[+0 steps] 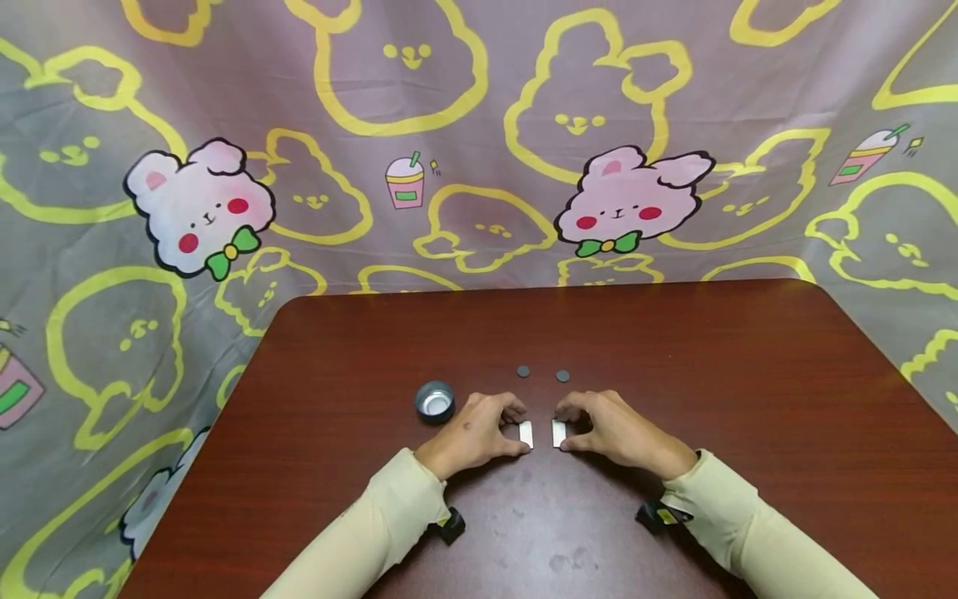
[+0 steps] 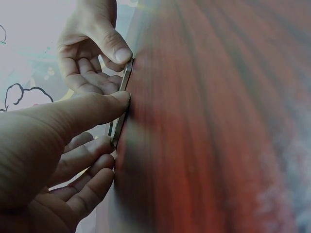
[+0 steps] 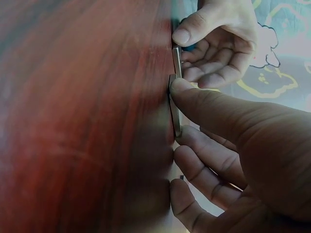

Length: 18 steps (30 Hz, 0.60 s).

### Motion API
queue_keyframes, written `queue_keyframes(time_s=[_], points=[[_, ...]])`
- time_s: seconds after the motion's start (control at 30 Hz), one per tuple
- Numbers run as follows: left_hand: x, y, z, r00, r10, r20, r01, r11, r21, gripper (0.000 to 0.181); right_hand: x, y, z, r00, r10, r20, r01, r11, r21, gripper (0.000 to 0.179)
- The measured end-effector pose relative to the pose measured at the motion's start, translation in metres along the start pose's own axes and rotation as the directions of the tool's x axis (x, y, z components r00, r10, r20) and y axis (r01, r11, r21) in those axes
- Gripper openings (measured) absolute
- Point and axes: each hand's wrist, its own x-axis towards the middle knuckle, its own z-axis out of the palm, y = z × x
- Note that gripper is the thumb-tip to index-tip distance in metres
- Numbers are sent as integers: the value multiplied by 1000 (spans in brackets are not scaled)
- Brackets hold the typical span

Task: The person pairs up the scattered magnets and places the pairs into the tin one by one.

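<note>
Two small flat silvery rectangular plates lie side by side on the table, a narrow gap between them. My left hand (image 1: 482, 428) pinches the left plate (image 1: 526, 433) by its two short ends, between thumb and fingers. Mirroring it, my right hand (image 1: 609, 428) pinches the right plate (image 1: 559, 433) the same way. From the left wrist view, the thin edge of the left plate (image 2: 119, 127) shows close over the tabletop; the right wrist view shows the right plate's edge (image 3: 175, 109) low at the table too. Beyond the hands lie two dark round discs, a left one (image 1: 523, 372) and a right one (image 1: 563, 376).
A small round dark tin (image 1: 436, 403) with a silvery inside stands just left of my left hand. The brown wooden table (image 1: 711, 358) has rounded far corners. A patterned cloth curtain (image 1: 479, 100) hangs behind it and along both sides.
</note>
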Motion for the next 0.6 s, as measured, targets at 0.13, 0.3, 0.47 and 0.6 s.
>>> queue_keyframes(time_s=[0.13,0.3,0.47,0.6], points=[[1,1,0,1000,7,-4,-7,1000,3,40,1,1,1,1000,-10,-1,10,1000,-5,30],[1,1,0,1000,21,-11,-21,1000,2,38,2,-1,1,1000,-8,10,8,1000,-6,30],[2,2,2,1000,19,-9,-19,1000,9,39,3,-4,1,1000,-15,17,14,1000,3,30],[4,3,5,1000,17,-8,-17,1000,9,38,4,-4,3,1000,-17,16,16,1000,12,30]])
